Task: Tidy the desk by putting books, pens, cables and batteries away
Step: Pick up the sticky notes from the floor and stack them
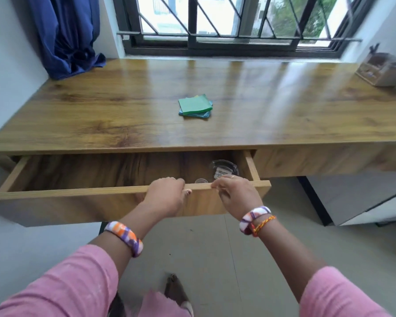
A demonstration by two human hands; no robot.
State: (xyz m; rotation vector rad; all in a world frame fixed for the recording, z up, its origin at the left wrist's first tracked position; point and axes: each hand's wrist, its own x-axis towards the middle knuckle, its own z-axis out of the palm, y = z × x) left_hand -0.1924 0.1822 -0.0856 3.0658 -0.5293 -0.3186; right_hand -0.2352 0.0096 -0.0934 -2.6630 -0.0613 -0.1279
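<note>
Left hand (167, 194) and right hand (234, 194) grip the open drawer (78, 191) front

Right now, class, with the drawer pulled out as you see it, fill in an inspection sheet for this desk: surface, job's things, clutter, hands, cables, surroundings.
Surface: wooden desk top, glossy with window glare.
Job's things: open drawer under the left part of the desk; no books, pens or batteries seen on the top.
Clutter: stack of sticky notes, green on top, mid-desk; a clear round container and a small round lid-like item in the drawer's right end.
Hands: left hand and right hand both grip the drawer's front edge.
Cables: nothing seen.
Surroundings: blue curtain far left, barred window behind, wooden organiser far right.
</note>
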